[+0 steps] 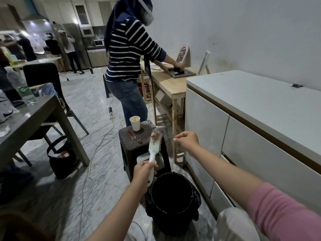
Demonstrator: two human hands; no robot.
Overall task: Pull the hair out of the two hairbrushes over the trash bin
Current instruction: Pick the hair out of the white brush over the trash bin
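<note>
My left hand (pixel 143 173) grips the handle of a pale mint hairbrush (pixel 154 148), held upright with brown hair caught in the bristles near its tip. My right hand (pixel 186 141) hovers to the right of the brush head, fingers pinched together; whether a strand is between them I cannot tell. A black trash bin (pixel 172 200) with a black liner stands on the floor just below and right of the brush. On the dark woven stool (pixel 128 141) behind the bin lies a thin red-brown object (pixel 135 137); I cannot tell whether it is the second brush.
A paper cup (pixel 135 122) stands on the stool. A white cabinet (pixel 243 122) runs along the right. A person in a striped top (pixel 128 58) works at a wooden table (pixel 166 84) ahead. A grey table (pixel 31 119), a black bag (pixel 60 160) and floor cables (pixel 97 141) are to the left.
</note>
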